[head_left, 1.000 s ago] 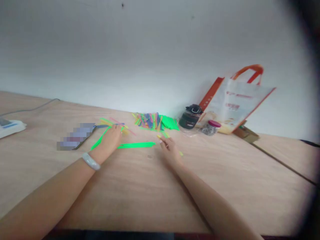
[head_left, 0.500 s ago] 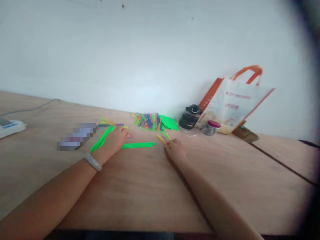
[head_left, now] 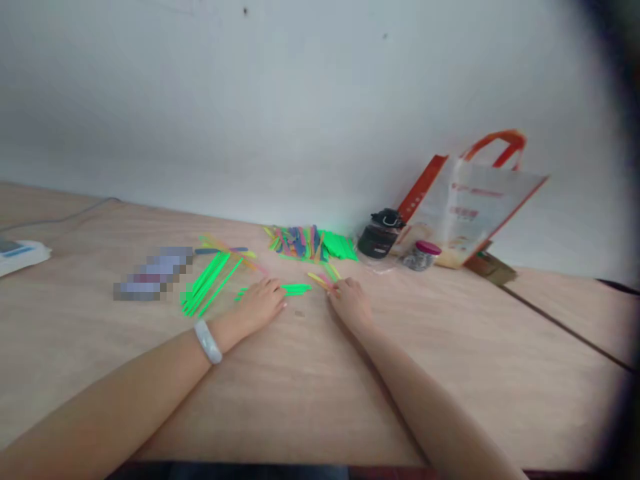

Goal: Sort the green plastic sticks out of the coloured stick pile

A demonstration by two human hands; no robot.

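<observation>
This is a plain indoor room, though whether a home, an office or a small workroom cannot be told: a wood-grain tabletop has its far edge along a bare, pale wall. Everyday belongings suggest a casual handcraft spot: a carrier bag, a dark bottle and a lidded jar by that edge, right of its middle, a phone farther left, and thin green sticks between phone and jar.
</observation>
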